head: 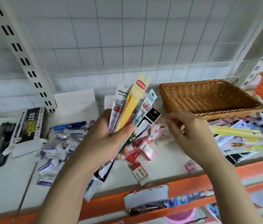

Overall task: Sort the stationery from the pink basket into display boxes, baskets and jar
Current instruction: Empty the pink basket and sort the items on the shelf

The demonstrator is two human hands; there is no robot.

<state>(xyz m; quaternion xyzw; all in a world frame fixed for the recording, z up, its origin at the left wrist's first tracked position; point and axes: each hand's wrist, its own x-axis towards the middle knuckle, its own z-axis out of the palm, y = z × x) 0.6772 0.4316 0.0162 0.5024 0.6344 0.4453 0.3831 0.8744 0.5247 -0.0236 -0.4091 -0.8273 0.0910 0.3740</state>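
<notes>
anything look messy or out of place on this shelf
Yes. Small blue-and-white packets lie scattered loose on the shelf instead of in a box, red-and-white ones likewise. The wicker basket sits tilted on a heap of flat packs.

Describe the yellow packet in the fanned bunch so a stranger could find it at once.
Start at the brown wicker basket on the shelf, then look left to the fan of long pen packets gripped by the left hand. The yellow packet stands tallest, the only yellow one, with a red label near its top.
</notes>
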